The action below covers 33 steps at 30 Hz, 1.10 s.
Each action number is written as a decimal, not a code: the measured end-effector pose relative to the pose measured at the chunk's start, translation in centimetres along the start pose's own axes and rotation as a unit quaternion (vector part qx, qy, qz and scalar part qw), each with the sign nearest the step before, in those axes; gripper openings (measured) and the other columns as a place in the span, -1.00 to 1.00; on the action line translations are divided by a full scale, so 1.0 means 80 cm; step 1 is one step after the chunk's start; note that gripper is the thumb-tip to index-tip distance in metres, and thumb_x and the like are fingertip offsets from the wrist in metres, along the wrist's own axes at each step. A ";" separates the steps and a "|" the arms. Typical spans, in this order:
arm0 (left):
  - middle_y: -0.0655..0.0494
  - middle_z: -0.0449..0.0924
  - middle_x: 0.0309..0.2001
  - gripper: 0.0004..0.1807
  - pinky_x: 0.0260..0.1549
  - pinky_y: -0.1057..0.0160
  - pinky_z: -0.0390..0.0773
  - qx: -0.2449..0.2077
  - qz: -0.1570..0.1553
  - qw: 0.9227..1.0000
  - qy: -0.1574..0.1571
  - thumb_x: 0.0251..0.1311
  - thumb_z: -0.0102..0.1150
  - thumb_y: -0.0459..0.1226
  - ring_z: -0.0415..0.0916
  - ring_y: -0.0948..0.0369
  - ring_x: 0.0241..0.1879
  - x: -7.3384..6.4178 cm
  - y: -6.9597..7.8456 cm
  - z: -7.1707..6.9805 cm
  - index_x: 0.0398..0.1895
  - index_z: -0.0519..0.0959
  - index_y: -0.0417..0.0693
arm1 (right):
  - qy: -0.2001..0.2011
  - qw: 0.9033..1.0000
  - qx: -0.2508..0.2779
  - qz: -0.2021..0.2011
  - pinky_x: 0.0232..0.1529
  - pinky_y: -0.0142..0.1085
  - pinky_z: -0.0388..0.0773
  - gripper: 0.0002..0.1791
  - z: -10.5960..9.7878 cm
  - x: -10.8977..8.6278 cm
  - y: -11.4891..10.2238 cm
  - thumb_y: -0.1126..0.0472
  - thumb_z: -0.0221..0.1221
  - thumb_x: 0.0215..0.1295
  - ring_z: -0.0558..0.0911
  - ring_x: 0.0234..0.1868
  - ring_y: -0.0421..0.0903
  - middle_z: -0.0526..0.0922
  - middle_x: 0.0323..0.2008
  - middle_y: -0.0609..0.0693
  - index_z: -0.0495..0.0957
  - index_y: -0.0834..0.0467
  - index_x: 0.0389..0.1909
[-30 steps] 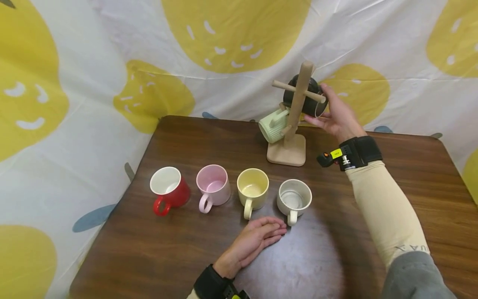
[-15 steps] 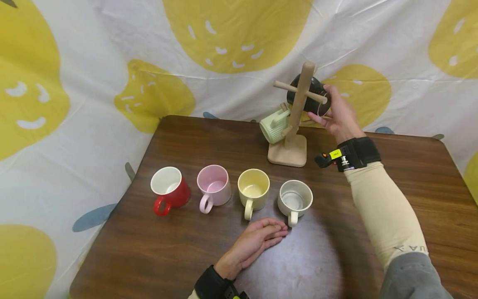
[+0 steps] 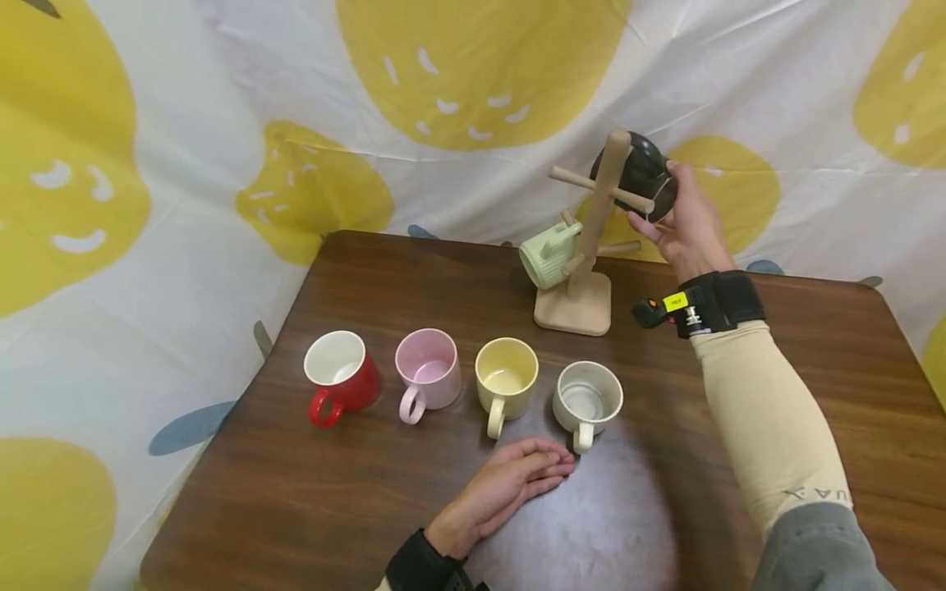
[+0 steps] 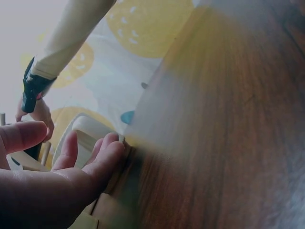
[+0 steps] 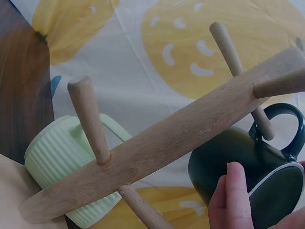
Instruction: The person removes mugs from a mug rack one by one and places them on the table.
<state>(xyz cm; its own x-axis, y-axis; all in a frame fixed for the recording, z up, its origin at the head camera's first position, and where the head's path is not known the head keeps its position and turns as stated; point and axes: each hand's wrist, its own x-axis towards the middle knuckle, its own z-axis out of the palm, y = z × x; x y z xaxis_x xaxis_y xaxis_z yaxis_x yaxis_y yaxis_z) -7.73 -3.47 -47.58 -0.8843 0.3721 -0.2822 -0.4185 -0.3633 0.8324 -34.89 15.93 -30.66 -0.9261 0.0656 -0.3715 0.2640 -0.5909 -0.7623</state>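
Observation:
My right hand [image 3: 693, 215] grips a dark mug [image 5: 224, 162] by its body, behind the upper pegs of a wooden mug tree [image 3: 602, 197]. In the right wrist view the mug's handle [image 5: 301, 138] points up, and the tip of an upper peg [image 5: 265, 127] overlaps the handle's near end. A ribbed pale green mug [image 3: 547, 256] hangs tilted on a lower peg at the tree's left. My left hand [image 3: 510, 484] rests on the table, fingers relaxed and holding nothing, with its fingertips close to the handle of an off-white mug [image 3: 565, 402].
Left of the off-white mug, a yellow mug [image 3: 488, 398], a pink mug [image 3: 447, 386] and a red mug [image 3: 362, 382] stand upright in a row, handles toward me. The brown table [image 3: 296, 509] meets a lemon-print cloth [image 3: 443, 193] at its back.
My right hand has moved the dark mug up and slightly right behind the tree, turning it so its handle shows on top. The left hand stays in place.

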 end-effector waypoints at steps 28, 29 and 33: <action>-0.50 0.41 0.14 -0.59 0.24 -0.08 0.35 0.031 0.010 0.996 -0.078 0.33 -0.04 -0.29 0.45 -0.07 0.12 0.004 0.021 0.013 0.04 0.40 -0.56 | 0.023 0.997 0.057 -0.044 -0.32 -0.09 0.72 -0.62 -0.047 -0.015 -0.027 0.05 0.36 0.02 0.39 0.10 0.03 0.34 0.05 -0.03 0.59 0.02 -0.10; -0.52 0.40 0.14 -0.59 0.23 -0.06 0.35 0.033 0.010 0.996 -0.081 0.34 -0.04 -0.30 0.45 -0.07 0.12 0.005 0.023 0.014 0.03 0.39 -0.55 | 0.024 0.997 0.059 -0.044 -0.32 -0.08 0.71 -0.62 -0.050 -0.017 -0.026 0.06 0.37 0.01 0.39 0.10 0.03 0.34 0.06 -0.03 0.60 0.01 -0.10; -0.54 0.39 0.13 -0.63 0.21 -0.01 0.40 0.036 0.012 0.995 -0.094 0.34 -0.05 -0.32 0.47 -0.05 0.11 0.008 0.034 0.017 0.01 0.40 -0.54 | 0.021 0.997 0.062 -0.043 -0.32 -0.08 0.72 -0.55 -0.062 -0.025 -0.017 0.05 0.39 -0.03 0.38 0.12 0.06 0.33 0.08 -0.01 0.58 -0.02 -0.05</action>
<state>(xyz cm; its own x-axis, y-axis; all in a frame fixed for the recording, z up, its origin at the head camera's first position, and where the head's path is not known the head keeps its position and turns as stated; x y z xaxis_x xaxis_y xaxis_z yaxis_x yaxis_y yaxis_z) -9.13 -3.01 -44.86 -0.8366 0.5198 -0.1731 -0.3756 -0.3141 0.8719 -32.02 20.61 -31.52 -0.9310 0.1530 -0.3315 0.1461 -0.6761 -0.7222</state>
